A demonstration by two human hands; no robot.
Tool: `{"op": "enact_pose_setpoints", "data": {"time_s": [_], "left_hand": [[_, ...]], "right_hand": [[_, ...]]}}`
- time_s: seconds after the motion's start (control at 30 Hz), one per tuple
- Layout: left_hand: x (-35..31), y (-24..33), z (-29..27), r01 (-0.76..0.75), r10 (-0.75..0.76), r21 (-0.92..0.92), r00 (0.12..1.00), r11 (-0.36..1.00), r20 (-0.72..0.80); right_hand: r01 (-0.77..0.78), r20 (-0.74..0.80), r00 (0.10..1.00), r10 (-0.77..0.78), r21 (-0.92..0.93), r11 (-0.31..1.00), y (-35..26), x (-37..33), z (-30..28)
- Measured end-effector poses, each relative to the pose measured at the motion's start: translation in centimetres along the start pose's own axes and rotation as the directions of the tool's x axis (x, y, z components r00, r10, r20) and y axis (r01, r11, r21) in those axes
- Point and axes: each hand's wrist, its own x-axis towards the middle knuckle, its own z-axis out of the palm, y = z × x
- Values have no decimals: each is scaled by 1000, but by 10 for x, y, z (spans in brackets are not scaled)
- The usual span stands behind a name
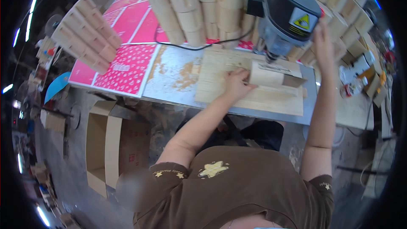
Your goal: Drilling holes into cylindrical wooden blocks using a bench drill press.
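Note:
A pale wooden cylinder [266, 74] lies on its side on a flat wooden board [216, 89], under the chuck [271, 56] of a grey and black drill press [284, 12]. My left hand [238, 84] is closed on the cylinder's left end, thumb on the near side. Against its right end sits a wooden block [293, 80]. A wooden strip [277, 92] runs along the cylinder's near side. My right hand [324, 51] is raised at the drill press's right side, fingers together beside a red knob [322, 12]; what they grip is hidden.
Tall stacks of wooden cylinders [182, 10] stand behind the board, and more [87, 34] stand at the left on a pink patterned sheet [123, 65]. A black cable [190, 48] crosses the table. An open cardboard box [112, 144] stands below; bottles [354, 88] are at right.

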Motion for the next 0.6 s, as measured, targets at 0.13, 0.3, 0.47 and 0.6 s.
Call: {"op": "enact_pose_setpoints", "data": {"time_s": [0.13,0.3,0.47,0.6], "left_hand": [[10,-7,-10,72,-48,-253,994,965,99],[1,-4,-66,-9,18,-279,999,960,31],[-19,-27,-138,414,-376,-430,910,802,174],[-10,-3,-139,654,-583,-469,751,594,310]], "right_hand": [[253,549,829,-102,-206,945,60,-87,-1],[137,460,887,45,-355,925,54,-113,1],[125,465,884,42,-322,938,47,-120,-9],[126,472,882,13,-262,957,33,-129,-2]]}}
